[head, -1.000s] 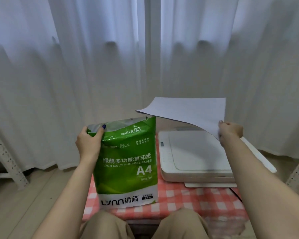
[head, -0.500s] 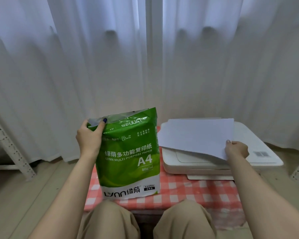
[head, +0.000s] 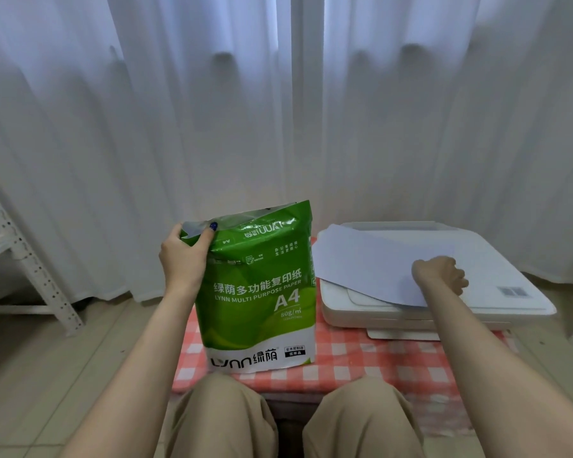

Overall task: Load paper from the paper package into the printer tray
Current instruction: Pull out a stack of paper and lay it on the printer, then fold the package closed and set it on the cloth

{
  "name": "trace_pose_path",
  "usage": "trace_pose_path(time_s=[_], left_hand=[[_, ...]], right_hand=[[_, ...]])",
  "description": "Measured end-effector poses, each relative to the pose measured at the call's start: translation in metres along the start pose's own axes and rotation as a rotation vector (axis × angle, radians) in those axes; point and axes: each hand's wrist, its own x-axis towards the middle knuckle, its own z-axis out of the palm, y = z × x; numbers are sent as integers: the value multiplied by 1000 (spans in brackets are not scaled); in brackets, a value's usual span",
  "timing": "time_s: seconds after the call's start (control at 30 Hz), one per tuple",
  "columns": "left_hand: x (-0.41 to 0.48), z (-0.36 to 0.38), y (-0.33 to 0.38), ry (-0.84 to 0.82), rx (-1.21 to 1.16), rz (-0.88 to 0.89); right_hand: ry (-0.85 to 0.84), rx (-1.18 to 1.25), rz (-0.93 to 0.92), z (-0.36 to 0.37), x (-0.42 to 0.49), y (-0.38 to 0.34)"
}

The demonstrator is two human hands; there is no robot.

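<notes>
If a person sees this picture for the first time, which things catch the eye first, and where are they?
The bright green paper package stands upright on the red-checked cloth at centre, with the left hand gripping its opened top corner. To its right, white paper lies on top of the white printer, with the right hand at its near edge. White curtains fill the background.

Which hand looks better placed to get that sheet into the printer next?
The right hand: it already rests on the sheet lying atop the printer. The left hand is busy gripping the top of the upright green paper package.
</notes>
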Motion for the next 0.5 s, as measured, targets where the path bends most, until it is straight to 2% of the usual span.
trace_pose_path(time_s=[0.17, 0.33, 0.37, 0.43, 0.5], left_hand=[[-2, -10, -1, -36, -22, -1], [-2, -13, -3, -55, -47, 3], [-2, -14, -3, -54, -51, 4], [-3, -13, -5, -54, -57, 7], [-3, -11, -5, -52, -55, 8]], right_hand=[[-28, -71, -97, 17, -13, -34], [-61, -105, -38, 14, -10, -11], [-47, -145, -82, 15, -11, -2], [-56, -251, -345, 21, -11, 15], [-185, -378, -591, 30, -15, 27]])
